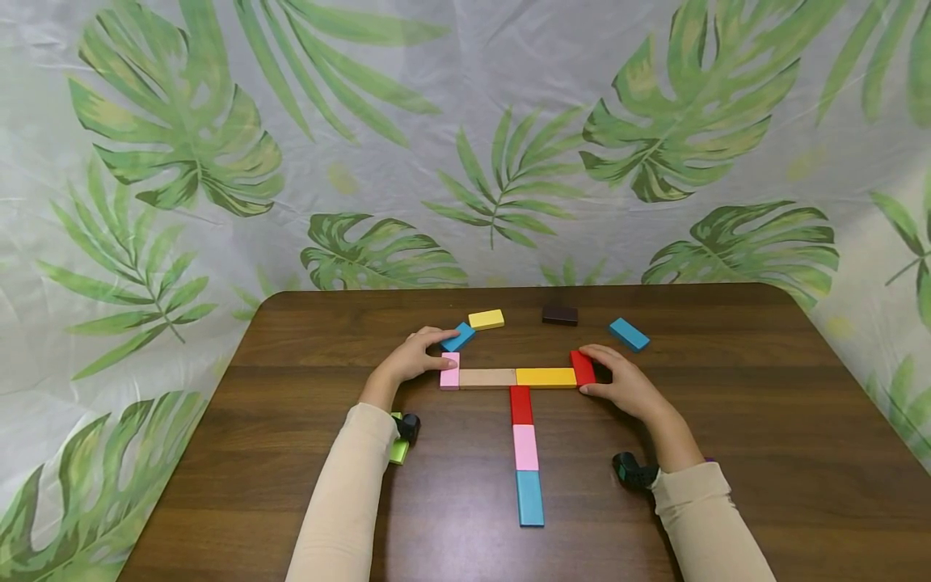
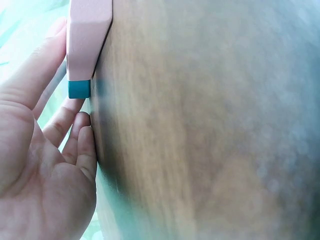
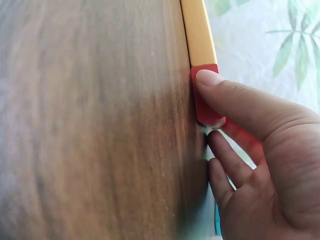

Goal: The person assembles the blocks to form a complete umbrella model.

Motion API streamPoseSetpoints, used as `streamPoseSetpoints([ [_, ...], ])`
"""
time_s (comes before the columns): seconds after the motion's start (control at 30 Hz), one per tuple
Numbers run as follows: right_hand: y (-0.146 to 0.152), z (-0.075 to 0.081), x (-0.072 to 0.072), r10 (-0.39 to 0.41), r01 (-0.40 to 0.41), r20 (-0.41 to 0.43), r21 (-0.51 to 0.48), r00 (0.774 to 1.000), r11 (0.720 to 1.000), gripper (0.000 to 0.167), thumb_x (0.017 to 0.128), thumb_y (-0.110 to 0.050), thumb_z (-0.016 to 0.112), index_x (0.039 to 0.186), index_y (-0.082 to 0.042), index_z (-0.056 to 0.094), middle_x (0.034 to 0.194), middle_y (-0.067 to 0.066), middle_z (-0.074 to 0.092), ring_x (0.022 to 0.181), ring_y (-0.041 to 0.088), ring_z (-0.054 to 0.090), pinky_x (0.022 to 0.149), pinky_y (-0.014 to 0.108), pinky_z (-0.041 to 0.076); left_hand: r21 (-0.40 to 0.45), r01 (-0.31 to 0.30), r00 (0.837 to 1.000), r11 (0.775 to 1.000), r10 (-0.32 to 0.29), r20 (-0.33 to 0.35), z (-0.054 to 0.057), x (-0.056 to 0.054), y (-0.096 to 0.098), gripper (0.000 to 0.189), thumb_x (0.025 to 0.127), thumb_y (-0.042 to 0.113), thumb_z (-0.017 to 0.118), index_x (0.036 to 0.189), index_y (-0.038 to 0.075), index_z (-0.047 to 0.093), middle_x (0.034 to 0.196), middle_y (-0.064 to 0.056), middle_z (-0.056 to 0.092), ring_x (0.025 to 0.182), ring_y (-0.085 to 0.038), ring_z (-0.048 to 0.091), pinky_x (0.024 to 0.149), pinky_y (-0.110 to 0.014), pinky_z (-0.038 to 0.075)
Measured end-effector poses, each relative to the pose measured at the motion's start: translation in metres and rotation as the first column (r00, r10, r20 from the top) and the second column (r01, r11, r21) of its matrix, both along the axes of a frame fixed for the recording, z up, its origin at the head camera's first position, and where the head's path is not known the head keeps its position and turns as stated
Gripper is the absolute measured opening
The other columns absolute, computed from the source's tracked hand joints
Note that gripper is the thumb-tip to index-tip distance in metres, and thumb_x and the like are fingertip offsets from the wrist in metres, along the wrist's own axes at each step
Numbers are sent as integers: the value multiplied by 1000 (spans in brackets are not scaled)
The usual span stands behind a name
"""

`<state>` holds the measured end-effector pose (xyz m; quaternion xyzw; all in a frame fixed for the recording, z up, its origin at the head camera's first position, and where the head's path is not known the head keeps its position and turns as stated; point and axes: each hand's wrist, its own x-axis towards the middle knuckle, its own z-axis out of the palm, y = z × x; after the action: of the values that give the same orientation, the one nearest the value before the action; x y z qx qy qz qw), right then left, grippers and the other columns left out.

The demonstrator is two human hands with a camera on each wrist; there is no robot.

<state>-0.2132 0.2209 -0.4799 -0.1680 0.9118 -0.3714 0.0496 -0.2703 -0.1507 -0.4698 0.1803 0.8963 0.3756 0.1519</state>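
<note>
Wooden blocks form a T on the table in the head view. My left hand [image 1: 410, 356] has its thumb on the pink block [image 1: 448, 380] at the crossbar's left end. Its index finger reaches onto a blue block [image 1: 463, 335] lying slanted just behind. In the left wrist view the other fingertips rest near the table beside that blue block. At the opposite end, my right hand [image 1: 624, 384] pinches a red block [image 3: 204, 102], thumb at the near end, index finger at the far end. A natural wood block [image 1: 487, 378] and a yellow-orange block [image 1: 547, 377] lie between.
The T's stem has a red block [image 1: 521, 404], a pink block [image 1: 525, 447] and a blue block [image 1: 531, 499]. Farther back lie a yellow block [image 1: 486, 320], a dark block [image 1: 560, 315] and another blue block [image 1: 629, 334]. A green block [image 1: 398, 453] sits by my left wrist.
</note>
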Motion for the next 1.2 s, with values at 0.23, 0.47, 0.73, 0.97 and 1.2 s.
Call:
streamPoseSetpoints([
  [0.23,0,0,-1,6,-6,-1,-2,1000,1000,64,79,-19,70,133,-1,41,136,22,32,124,39,27,96,55,25,2,-9,1000,1000,9,3,0,0,0,59,80,26,68,134,25,45,132,-6,37,118,-27,30,95,-45,30],
  [0.47,0,0,0,15,-15,2,-22,1000,1000,68,78,-20,71,134,0,39,137,20,31,124,38,27,97,54,25,19,1,1000,1000,-1,0,1,2,-1,59,80,26,68,134,22,45,132,-8,38,119,-29,30,95,-48,29],
  [0.73,2,8,0,-28,25,-24,-107,999,994,71,78,-25,71,134,1,36,135,21,35,117,39,37,96,51,30,17,-1,1000,1000,1,3,2,1,0,59,80,26,68,134,23,45,132,-8,38,119,-28,30,95,-47,29],
  [0.97,8,11,-2,-134,126,-43,-154,990,980,75,79,-32,68,138,-5,32,135,21,37,123,40,31,97,55,24,19,9,1000,1000,-9,-3,2,1,-1,58,80,26,68,134,23,45,133,-9,37,118,-29,30,94,-48,29],
  [1.2,16,9,-3,-241,216,-109,-200,964,956,74,79,-31,69,139,-7,32,137,19,34,123,41,31,95,56,26,14,16,1000,1000,-16,-4,2,1,-1,59,81,26,67,135,22,44,133,-10,36,119,-30,29,94,-49,29],
])
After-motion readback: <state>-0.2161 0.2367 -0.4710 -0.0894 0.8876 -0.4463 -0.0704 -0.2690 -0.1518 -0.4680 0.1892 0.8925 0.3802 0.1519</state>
